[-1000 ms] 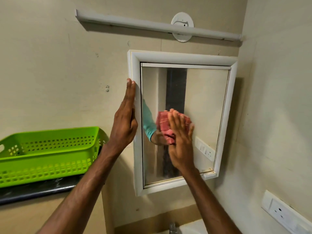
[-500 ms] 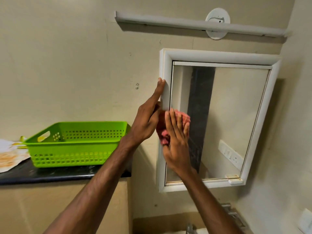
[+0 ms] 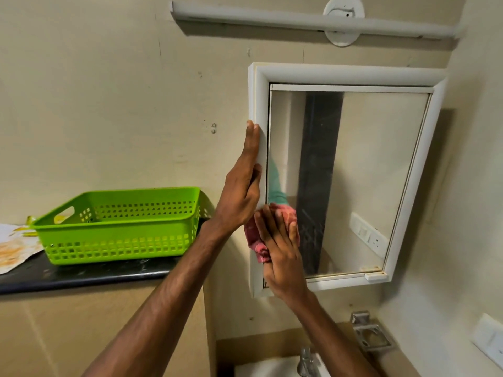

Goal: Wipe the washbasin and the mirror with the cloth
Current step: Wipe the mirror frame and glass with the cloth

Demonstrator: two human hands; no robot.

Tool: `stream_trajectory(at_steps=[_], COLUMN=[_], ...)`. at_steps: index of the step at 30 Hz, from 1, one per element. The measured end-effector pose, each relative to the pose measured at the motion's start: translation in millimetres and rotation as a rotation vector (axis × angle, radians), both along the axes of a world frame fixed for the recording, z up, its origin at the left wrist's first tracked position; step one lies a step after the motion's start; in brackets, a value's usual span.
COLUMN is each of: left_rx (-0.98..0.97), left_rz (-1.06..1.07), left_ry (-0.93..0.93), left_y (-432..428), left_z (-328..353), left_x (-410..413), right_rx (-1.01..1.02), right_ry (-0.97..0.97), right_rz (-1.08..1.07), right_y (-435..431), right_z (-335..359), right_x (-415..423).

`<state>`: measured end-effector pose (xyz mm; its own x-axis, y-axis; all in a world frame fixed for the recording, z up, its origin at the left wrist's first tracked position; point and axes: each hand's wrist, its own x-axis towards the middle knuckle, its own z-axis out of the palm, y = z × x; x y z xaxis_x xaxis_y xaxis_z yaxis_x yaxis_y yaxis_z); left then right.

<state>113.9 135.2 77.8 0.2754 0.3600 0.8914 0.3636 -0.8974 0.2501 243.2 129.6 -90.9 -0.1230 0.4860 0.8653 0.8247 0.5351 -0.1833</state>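
Nearest, below the mirror (image 3: pixel 367 172), the white washbasin (image 3: pixel 269 369) is showing only its rim at the bottom edge, with a metal tap (image 3: pixel 307 359) rising from it. A metal wall holder (image 3: pixel 370 339) is hanging below the mirror's right corner, and a white socket plate (image 3: pixel 490 340) is sitting on the side wall further right.

The right hand (image 3: pixel 281 257) is pressing the red checked cloth (image 3: pixel 287 214) flat against the mirror's lower left corner, where glass meets frame; its fingers (image 3: pixel 272 227) are lying stretched and slightly apart over the bunched fabric. The left hand (image 3: pixel 241 193) is resting against the outer left edge of the mirror's white frame (image 3: pixel 340 74), fingers (image 3: pixel 251 142) straight, close together and pointing up, gripping nothing.

Left of the mirror, a dark counter (image 3: pixel 81 276) is carrying a lime-green perforated basket (image 3: pixel 119 227), with a stained sheet of paper (image 3: pixel 13 248) lying beyond it at the far left.

The beige wall (image 3: pixel 109 104) is showing scuffs and two small screw heads left of the mirror. Above the mirror, a white tube light (image 3: pixel 299 23) is running across a round mount (image 3: pixel 343 36).
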Motion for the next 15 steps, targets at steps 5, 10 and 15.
stream_trajectory(at_steps=[5,10,15], left_rx=[-0.015,0.008,0.007], left_rz=[0.037,0.035,0.058], left_ry=[-0.025,-0.023,-0.024], left_y=[-0.9,0.1,-2.4], left_z=[0.2,-5.7,-9.7], left_x=[2.0,4.4,9.1], right_rx=[0.048,-0.078,-0.126], right_ry=[0.058,0.271,0.416], right_rz=[-0.056,-0.093,-0.132], right_y=[9.5,-13.6,-10.5], right_z=[31.1,-16.8,-19.0], right_x=[-8.4,-52.3,-80.4])
